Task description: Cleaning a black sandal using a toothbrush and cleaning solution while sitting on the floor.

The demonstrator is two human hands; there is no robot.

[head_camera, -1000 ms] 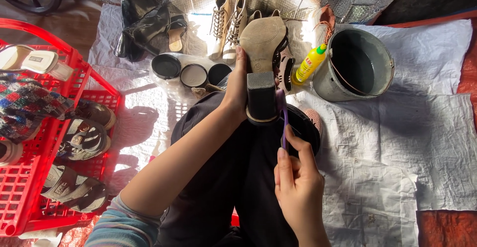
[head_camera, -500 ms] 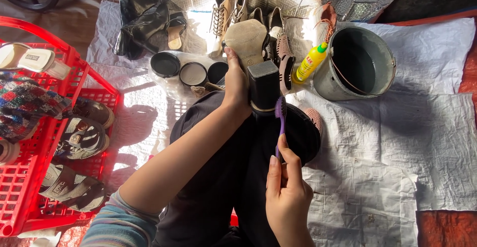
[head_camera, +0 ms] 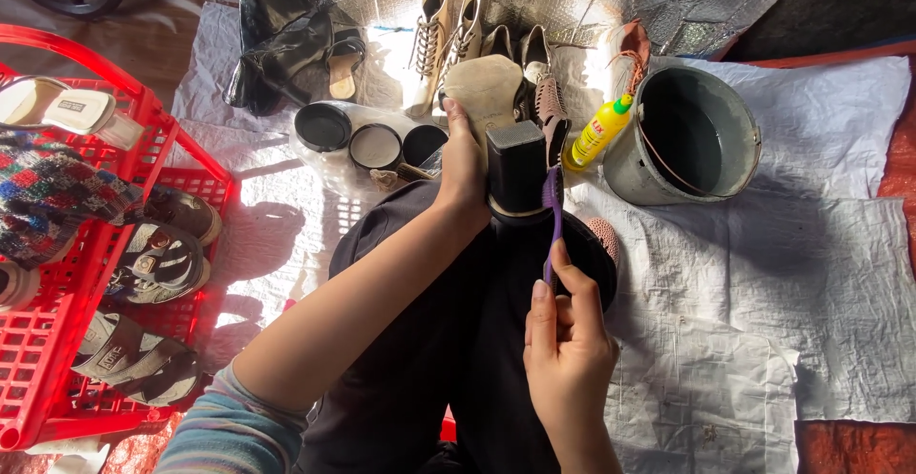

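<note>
One shoe [head_camera: 496,131] held up over the lap, sole toward the camera: pale tan sole, chunky black block heel, resting above dark trousers. Left hand [head_camera: 463,174] wrapped round the shoe's left edge beside the heel, fingers closed on it, thumb up along the sole. Right hand [head_camera: 565,340] lower, fingers pinched narrow round the handle of a purple toothbrush [head_camera: 551,216], brush end up against the right side of the heel.

Just behind the shoe, three round tins [head_camera: 372,140] on the white sheet [head_camera: 763,274], a yellow bottle [head_camera: 596,131] with a green cap touching a grey bucket [head_camera: 697,135]. Further back, pairs of boots [head_camera: 448,30] and a black bag [head_camera: 286,35] against the silver foil. Far left, a red crate [head_camera: 105,245] with sandals inside.

Compared with half a second ago: shoe much as before in the left hand's grip, heel a touch lower; right hand slightly higher and more to the right, toothbrush now closer against the heel's side rather than below it. A second ago, sole tilted more upright and the brush farther down.
</note>
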